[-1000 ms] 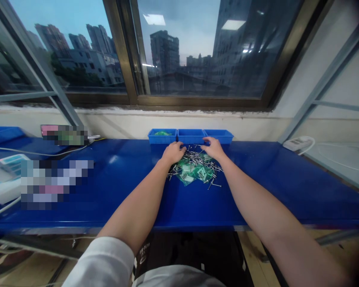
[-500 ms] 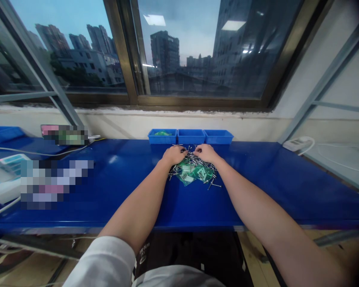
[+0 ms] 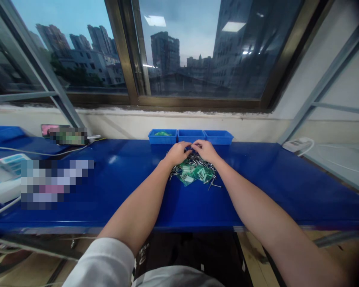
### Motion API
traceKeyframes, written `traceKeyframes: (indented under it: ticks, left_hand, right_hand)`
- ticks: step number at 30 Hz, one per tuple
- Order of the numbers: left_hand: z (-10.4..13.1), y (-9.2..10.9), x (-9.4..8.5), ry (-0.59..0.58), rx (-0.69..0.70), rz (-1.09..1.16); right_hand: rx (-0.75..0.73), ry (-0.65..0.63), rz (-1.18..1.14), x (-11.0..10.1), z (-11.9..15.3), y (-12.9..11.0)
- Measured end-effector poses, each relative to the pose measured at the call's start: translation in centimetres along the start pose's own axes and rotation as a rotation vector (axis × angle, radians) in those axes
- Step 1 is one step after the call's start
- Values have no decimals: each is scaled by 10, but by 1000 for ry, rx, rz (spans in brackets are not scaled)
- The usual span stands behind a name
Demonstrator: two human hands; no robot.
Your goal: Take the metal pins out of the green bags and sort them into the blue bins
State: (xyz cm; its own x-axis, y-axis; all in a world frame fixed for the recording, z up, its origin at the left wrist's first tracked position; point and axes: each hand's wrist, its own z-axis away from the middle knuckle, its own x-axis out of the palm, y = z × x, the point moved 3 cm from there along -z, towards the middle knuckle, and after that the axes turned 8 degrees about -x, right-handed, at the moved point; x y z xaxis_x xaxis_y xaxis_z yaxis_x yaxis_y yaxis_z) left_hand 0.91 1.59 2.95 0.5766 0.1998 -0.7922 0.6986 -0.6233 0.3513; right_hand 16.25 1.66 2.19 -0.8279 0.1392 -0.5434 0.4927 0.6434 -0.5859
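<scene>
A heap of metal screws (image 3: 198, 160) lies on the blue table, with green-tinted plastic bags (image 3: 194, 173) of small pale parts at its near side. My left hand (image 3: 179, 153) is over the heap's far left part, its fingers curled and the thumb bent in below them. Over the far right part, my right hand (image 3: 205, 151) is closed, thumb and fingertips drawn together. The fingertips of both hands almost meet above the screws. Whatever small thing they hold is too hidden to name.
Behind the heap stand three blue bins in a row: the left bin (image 3: 155, 139) contains green bags, beside the middle bin (image 3: 191, 138) and right bin (image 3: 218, 138). A phone (image 3: 52, 130), a white scale (image 3: 6, 187) and cables are at left. A power strip (image 3: 297, 144) lies at right.
Both hands have risen slightly and moved a little away from me, out of the screws. Their fingertips have come closer together. The bags and bins stay put.
</scene>
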Motion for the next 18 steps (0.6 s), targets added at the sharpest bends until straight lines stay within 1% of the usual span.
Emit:
traceKeyframes:
  ticks: [5,7,12,15,18]
  left_hand:
    - [0,7,-4,-20,4,24]
    - [0,7,-5,-14,-8,30]
    - [0,3,-6,27,-76,29]
    - [0,0,-4,13,-89,11]
    - [-1,-1,-3,-8,-102,-13]
  right_hand:
    - [193,41,-262,2,-1,1]
    - [237,66,-324,1,-1,0]
    - [245,151,-423,-3,-2,0]
    - [220,187,-480,-5,-2,3]
    - [207,194,-499,-6,-1,6]
